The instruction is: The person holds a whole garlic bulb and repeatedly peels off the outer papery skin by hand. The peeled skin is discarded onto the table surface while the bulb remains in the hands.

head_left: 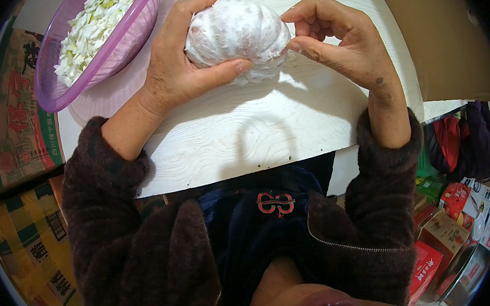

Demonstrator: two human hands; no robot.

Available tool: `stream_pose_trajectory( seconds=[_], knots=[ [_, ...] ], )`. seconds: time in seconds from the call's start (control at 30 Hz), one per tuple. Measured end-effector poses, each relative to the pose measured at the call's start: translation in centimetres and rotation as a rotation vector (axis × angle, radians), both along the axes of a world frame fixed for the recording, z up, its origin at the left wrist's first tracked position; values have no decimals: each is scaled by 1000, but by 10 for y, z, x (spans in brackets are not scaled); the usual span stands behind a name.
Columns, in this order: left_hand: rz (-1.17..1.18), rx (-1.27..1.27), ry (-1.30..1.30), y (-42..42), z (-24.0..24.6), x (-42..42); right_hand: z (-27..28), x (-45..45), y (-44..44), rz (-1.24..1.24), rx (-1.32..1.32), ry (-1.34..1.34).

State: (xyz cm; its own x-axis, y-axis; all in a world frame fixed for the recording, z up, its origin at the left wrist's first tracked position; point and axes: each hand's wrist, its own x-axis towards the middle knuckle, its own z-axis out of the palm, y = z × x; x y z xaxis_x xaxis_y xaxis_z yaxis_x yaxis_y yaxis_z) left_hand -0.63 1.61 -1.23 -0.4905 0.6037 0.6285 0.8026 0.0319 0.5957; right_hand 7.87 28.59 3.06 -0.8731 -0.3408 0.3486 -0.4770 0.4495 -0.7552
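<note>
A rounded, ridged whitish bundle [240, 32] is held above a white wood-grain tabletop [210, 151]. It looks wrapped in thin film, with pinkish patches showing through. My left hand [181, 58] grips it from the left, thumb across the near side and fingers around the far side. At its right end is my right hand [344, 37], index finger and thumb apart with their tips at the bundle's edge. The other fingers of that hand are curled, and I see nothing between them. Whether those tips pinch any film is too small to tell.
A purple plastic basin [103, 56] of chopped pale cabbage [89, 33] stands at the upper left. Printed cardboard boxes [22, 114] line the left side. A brown cardboard panel [442, 29] rises on the right. Packaged goods [445, 232] and dark clothing [481, 143] sit lower right.
</note>
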Motion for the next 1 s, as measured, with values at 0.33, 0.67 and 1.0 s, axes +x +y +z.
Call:
stream_pose_trajectory(
  seconds=[0.33, 0.67, 1.0],
  knots=[
    [6, -27, 114, -1, 2, 0, -1, -1, -1, 50, -182, -280],
    [7, -112, -47, -7, 0, 1, -5, 0, -6, -19, -250, -254],
    [12, -63, -69, -5, -2, 2, -12, -1, 1, 36, -226, -252]
  ],
)
